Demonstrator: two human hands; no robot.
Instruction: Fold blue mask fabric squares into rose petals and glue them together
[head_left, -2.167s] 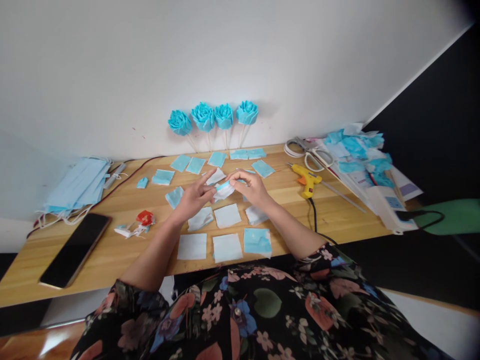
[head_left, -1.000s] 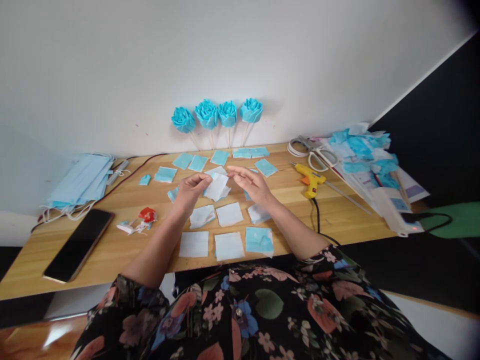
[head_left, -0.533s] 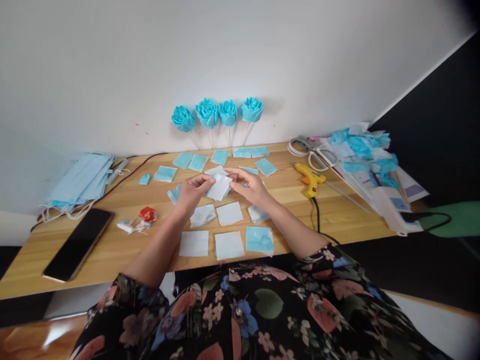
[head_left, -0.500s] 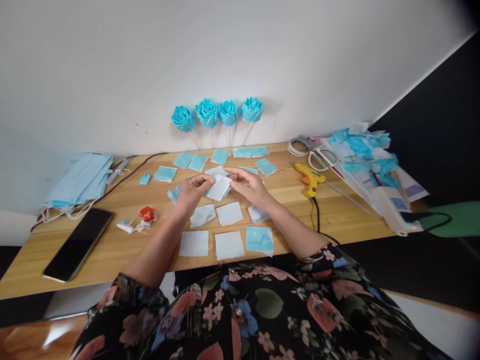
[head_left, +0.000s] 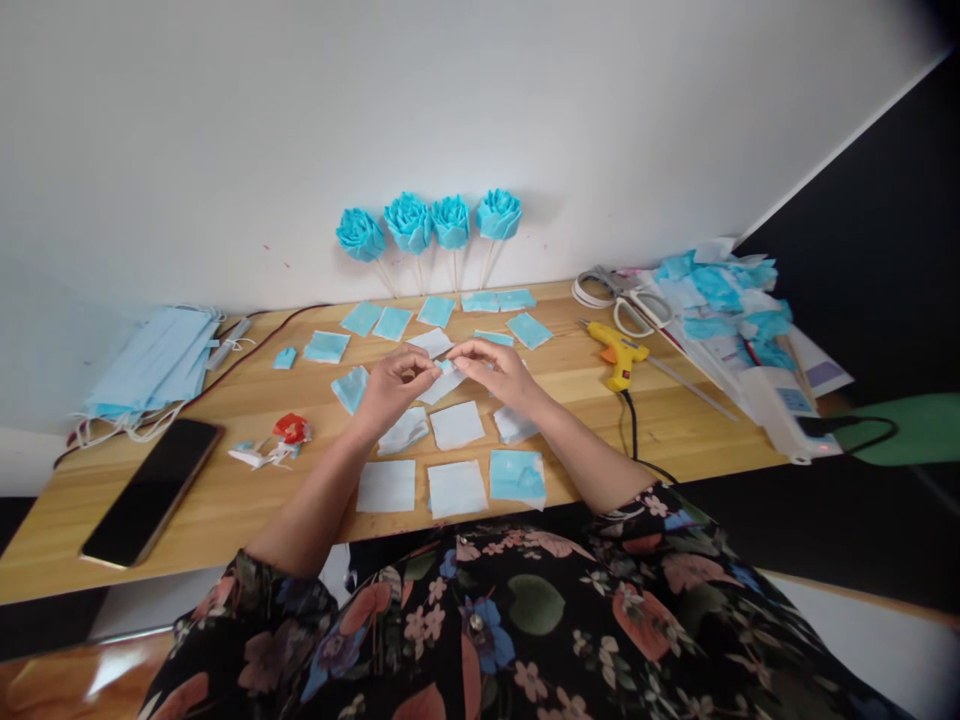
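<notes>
- Left hand (head_left: 395, 385) and right hand (head_left: 499, 372) close together, fingers narrow, apparently both pinching a small blue-and-white piece (head_left: 445, 367).
- Piece lies between fingertips, beyond the white square (head_left: 457, 426), nearer than the blue flowers (head_left: 409, 223).
- Step looks like folding or rolling an edge; next move calls for a light, even pinch.
- Fingers hide much of the piece; fold unclear. Right forearm partly covers another sheet (head_left: 512, 426).

Room note: pale wall (head_left: 225, 120), wooden table (head_left: 577, 378) before you.
Table stands against the wall facing you; black surface (head_left: 870, 260) at your right; glossy brown floor (head_left: 45, 690) shows lower left, one bright reflection (head_left: 114, 670).
</notes>
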